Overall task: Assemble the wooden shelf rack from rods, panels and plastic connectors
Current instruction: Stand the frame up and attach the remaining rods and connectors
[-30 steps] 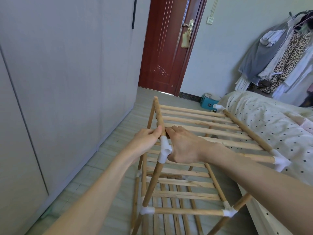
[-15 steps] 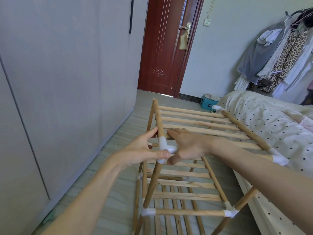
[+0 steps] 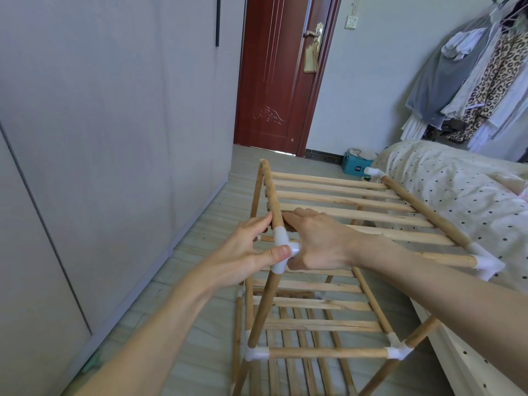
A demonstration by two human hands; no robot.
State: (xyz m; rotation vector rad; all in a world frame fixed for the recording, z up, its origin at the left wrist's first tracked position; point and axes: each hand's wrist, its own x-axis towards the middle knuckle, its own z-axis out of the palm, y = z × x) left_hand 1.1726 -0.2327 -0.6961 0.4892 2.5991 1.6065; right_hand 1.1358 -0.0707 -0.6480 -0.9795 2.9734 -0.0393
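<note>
A wooden shelf rack (image 3: 337, 201) of round rods and slatted panels stands on the floor, joined by white plastic connectors. My left hand (image 3: 245, 247) holds the near-left white connector (image 3: 281, 244), thumb pressed on its front and fingers behind the rod above it. My right hand (image 3: 317, 241) grips the same joint from the right, covering the connector's side arm and the end of the top slatted panel. Other white connectors sit at the right corner (image 3: 485, 262), the far corner (image 3: 374, 172) and the lower front corners (image 3: 398, 351).
A grey wardrobe wall (image 3: 100, 138) runs along the left. A bed with a dotted cover (image 3: 463, 190) touches the rack's right side. A red door (image 3: 280, 75) stands ahead, a teal box (image 3: 357, 165) by the wall, clothes (image 3: 480, 75) hang at the upper right.
My left hand slid down from the rod onto the connector, thumb now pressed on its front. My right hand stays at the joint, shifted slightly.
</note>
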